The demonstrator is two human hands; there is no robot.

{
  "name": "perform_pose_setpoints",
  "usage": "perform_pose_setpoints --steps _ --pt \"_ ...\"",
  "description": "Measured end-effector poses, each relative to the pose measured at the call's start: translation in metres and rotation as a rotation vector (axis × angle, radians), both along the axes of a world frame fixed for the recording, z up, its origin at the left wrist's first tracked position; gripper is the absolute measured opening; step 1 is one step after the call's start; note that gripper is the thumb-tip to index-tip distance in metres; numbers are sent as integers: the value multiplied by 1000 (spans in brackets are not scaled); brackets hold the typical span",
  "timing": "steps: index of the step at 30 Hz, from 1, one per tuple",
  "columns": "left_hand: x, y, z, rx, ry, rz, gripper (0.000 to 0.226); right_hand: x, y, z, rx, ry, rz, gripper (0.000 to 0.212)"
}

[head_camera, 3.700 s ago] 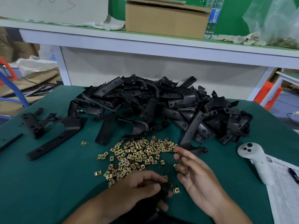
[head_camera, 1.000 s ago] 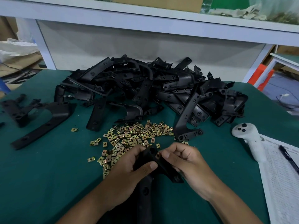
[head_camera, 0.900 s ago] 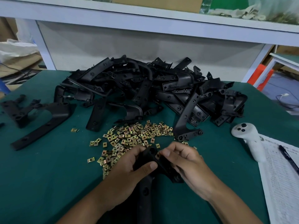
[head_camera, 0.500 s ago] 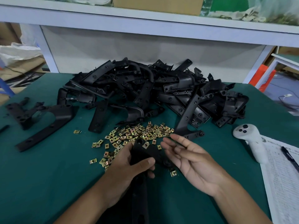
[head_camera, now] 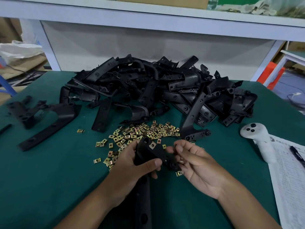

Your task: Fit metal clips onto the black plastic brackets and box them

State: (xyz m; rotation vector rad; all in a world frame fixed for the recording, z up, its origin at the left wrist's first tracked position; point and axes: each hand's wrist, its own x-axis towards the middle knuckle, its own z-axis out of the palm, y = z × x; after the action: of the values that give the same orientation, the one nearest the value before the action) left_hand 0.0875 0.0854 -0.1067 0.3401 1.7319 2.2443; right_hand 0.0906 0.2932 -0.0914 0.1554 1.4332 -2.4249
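While my left hand (head_camera: 132, 164) wraps around a black bracket (head_camera: 153, 154), thumb pressed across its front and fingers curled behind, I keep the part raised just above the green table (head_camera: 49, 179). One brass-coloured clip (head_camera: 152, 145) already sits on the bracket's upper end, close to my left fingertips. My right hand (head_camera: 196, 164) is half open beside the bracket's lower end, palm turned up; its thumb and forefinger pinch a single clip (head_camera: 175, 147) on edge, and I can see at least one more clip (head_camera: 181, 160) lying in the loosely curled fingers. Just beyond both hands lies a loose scatter of clips (head_camera: 140, 133), some of it trailing under my left hand. Farther out from the hands rises a big heap of brackets (head_camera: 156, 93). Well off to the left of my left hand lie a few separate brackets (head_camera: 47, 119). To the right of my right hand sit a white controller (head_camera: 257, 139), a printed sheet (head_camera: 290, 179) and a pen (head_camera: 297, 156) on that sheet.
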Motion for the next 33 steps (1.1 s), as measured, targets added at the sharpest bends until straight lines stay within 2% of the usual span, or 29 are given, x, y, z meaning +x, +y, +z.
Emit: perform_pose_setpoints --steps 7,10,12,16,19,23,33 --pt "-1 -1 -2 -19 5 16 24 0 1 -2 -6 35 31 15" --pt "-1 0 -3 -10 5 15 25 0 3 -2 3 58 76 36" --pt "-1 0 -3 -3 4 11 26 2 2 -2 34 71 100 39" --pt "0 -1 -3 -5 9 -7 26 3 1 -1 95 82 74 38" --pt "-1 -1 -3 -11 13 -9 26 3 1 0 113 100 16 22" --pt "0 0 -1 9 12 -4 29 3 -1 -1 173 150 -18 27" --pt "-1 1 -2 17 25 11 25 3 -3 -5 317 269 -17 19"
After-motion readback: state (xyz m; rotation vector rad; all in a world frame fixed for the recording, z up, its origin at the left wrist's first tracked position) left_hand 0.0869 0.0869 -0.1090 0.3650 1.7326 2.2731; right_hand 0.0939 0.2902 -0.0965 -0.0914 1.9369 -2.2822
